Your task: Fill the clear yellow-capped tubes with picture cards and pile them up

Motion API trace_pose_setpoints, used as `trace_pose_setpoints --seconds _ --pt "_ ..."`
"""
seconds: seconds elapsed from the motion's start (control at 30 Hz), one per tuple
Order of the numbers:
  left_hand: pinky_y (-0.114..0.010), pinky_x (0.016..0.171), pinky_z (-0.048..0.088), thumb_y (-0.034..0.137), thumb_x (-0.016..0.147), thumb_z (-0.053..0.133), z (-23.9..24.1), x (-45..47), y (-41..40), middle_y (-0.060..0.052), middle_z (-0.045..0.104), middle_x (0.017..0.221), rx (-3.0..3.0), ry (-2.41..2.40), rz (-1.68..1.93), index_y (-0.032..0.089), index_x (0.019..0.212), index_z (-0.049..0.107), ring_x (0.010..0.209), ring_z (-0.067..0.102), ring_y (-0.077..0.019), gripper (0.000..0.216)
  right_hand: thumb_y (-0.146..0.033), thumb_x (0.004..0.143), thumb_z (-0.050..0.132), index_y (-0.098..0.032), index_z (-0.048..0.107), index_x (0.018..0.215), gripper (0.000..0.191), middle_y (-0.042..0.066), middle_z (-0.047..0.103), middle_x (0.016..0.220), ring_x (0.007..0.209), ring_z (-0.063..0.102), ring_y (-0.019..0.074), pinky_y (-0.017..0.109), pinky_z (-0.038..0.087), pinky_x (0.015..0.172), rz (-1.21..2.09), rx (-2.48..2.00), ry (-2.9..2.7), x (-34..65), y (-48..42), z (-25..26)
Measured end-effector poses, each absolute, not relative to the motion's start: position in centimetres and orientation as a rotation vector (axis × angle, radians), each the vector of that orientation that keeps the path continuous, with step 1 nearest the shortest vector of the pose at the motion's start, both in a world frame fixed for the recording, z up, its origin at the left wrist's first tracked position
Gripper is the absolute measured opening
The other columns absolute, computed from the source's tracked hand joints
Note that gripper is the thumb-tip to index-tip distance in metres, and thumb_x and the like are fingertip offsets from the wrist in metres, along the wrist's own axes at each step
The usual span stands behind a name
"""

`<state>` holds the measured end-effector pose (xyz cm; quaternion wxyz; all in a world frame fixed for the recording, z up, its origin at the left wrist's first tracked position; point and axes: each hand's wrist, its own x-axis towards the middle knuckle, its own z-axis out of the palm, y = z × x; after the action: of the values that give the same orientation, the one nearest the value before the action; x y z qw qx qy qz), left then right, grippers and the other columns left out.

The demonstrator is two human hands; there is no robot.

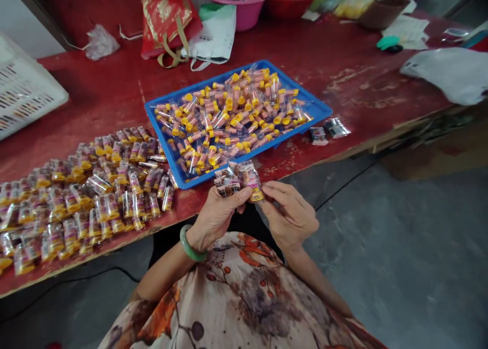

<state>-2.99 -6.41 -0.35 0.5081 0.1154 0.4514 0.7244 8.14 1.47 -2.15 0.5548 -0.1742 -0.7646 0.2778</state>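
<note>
My left hand [217, 211], with a green bangle at the wrist, grips a bunch of small printed plastic wrappers [227, 181]. Under its thumb is also a wrapped yellow-capped tube [250, 180], tilted up. My right hand [292, 214] has its fingers curled and pinched at the right edge of that tube; what the fingertips press on is partly hidden. Just beyond both hands lies a blue tray [177, 178] heaped with clear yellow-capped tubes [229, 120] with pinkish contents. Left of the tray, many wrapped tubes [110, 206] lie in rows on the red table.
Dark small packets [319, 135] lie right of the tray on the red table [366, 89]. A white basket [26, 92] stands at the left. Behind are a red gift bag [168, 21], a white bag [213, 33] and a pink basin [247, 10]. A white plastic bag [450, 74] sits far right.
</note>
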Motion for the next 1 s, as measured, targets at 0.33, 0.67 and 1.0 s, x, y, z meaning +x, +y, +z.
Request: trace_pose_setpoints --seconds 0.33,0.67,1.0 --pt "-0.021 0.049 0.034 0.032 0.064 0.084 -0.4 -3.8 -6.7 0.003 0.056 0.069 0.241 1.083 1.762 0.015 0.071 0.063 0.056 0.041 -0.0057 0.028 -0.006 0.081 0.066 -0.021 0.069 0.101 0.026 0.007 0.071 0.092 0.079 0.068 0.0163 0.03 0.058 0.065 0.532 -0.398 -1.831 6.9 1.1 -2.5" --pt "-0.022 0.049 0.035 0.037 0.064 0.083 -0.5 -3.8 -7.0 0.001 0.059 0.062 0.265 1.149 1.729 0.015 0.073 0.063 0.055 0.051 -0.0093 0.03 -0.004 0.079 0.066 -0.023 0.07 0.105 0.033 0.007 0.072 0.098 0.081 0.07 0.017 0.028 0.059 0.065 0.371 -0.36 -1.848 6.7 0.8 -3.4" --pt "-0.022 0.048 0.034 0.036 0.065 0.083 -1.1 -3.2 -7.5 0.0 0.061 0.065 0.223 1.16 1.739 0.014 0.076 0.064 0.054 0.052 -0.0087 0.031 -0.002 0.076 0.068 -0.023 0.07 0.107 0.038 0.006 0.072 0.1 0.082 0.07 0.0176 0.028 0.059 0.067 0.391 -0.35 -1.853 6.9 0.7 -4.4"
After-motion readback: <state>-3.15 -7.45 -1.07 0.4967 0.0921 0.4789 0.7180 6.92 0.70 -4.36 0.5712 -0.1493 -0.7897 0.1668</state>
